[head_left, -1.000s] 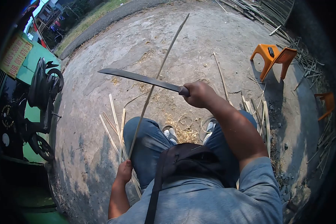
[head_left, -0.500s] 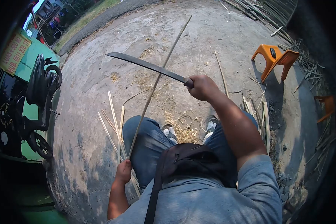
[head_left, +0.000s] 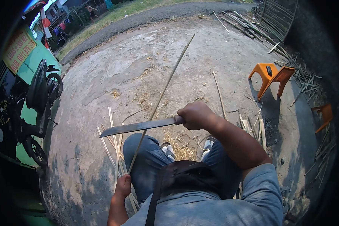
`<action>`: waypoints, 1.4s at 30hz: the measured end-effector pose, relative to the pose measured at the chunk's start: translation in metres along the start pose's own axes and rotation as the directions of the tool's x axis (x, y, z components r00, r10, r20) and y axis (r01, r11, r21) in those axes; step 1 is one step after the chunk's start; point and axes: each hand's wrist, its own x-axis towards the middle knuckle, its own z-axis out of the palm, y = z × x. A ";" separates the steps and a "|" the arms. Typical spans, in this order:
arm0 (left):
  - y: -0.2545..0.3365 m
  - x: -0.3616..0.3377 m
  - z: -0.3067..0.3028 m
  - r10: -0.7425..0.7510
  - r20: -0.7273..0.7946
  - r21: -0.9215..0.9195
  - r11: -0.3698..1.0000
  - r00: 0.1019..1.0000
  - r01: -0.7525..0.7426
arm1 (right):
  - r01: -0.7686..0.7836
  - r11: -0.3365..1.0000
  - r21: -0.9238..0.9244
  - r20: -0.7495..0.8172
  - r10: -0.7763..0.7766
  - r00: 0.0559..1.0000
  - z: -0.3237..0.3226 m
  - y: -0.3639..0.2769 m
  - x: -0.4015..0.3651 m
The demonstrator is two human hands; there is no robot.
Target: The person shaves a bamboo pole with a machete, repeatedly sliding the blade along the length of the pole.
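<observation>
In the head view my right hand (head_left: 197,115) is closed around the handle of a machete (head_left: 139,127). Its long dark blade points left and crosses over a thin bamboo strip (head_left: 165,88) just above my left knee. My left hand (head_left: 122,185) grips the lower end of that strip beside my left thigh. From there the strip slants up and to the right, well out over the ground. Several pale split strips (head_left: 118,150) lie by my left leg, partly hidden behind my left hand and knee.
Shavings (head_left: 180,147) cover the concrete between my feet. More cut strips (head_left: 261,132) lie by my right leg. An orange plastic chair (head_left: 265,77) with a small dark object on it stands at right. A motorbike (head_left: 39,98) is parked at left; bamboo poles (head_left: 245,26) lie at the back.
The machete has come down along the strip toward my left knee, its blade now nearly level. My left hand keeps its hold on the strip. The view has tilted up slightly.
</observation>
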 end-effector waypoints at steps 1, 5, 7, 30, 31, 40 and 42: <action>-0.001 -0.001 -0.001 -0.011 0.004 -0.017 1.000 1.000 0.011 | -0.008 1.000 -0.004 -0.033 0.008 0.999 -0.004 0.014 0.005; 0.007 -0.004 -0.006 0.039 -0.012 0.026 0.999 0.999 -0.038 | -0.352 0.913 0.207 -0.061 0.371 0.926 -0.007 0.061 0.020; 0.019 -0.006 -0.009 0.030 -0.018 0.065 0.998 0.999 -0.028 | -0.336 0.872 0.357 -0.013 0.364 0.931 0.013 0.075 0.017; 0.011 -0.007 -0.003 0.059 -0.083 0.104 0.993 0.995 -0.050 | -0.317 0.871 0.375 -0.045 0.359 0.932 0.010 0.061 0.012; 0.007 -0.006 -0.002 0.049 -0.077 0.104 0.994 0.996 -0.041 | -0.293 0.883 0.366 -0.039 0.329 0.943 0.010 0.056 0.008; 0.017 0.002 0.011 0.088 -0.130 0.253 0.966 0.988 -0.053 | -0.022 1.000 0.019 0.136 0.020 0.991 0.006 -0.001 0.007; 0.022 0.001 0.014 0.095 -0.161 0.295 0.954 0.982 -0.044 | -0.109 0.991 0.079 0.059 0.105 0.993 0.007 0.022 0.012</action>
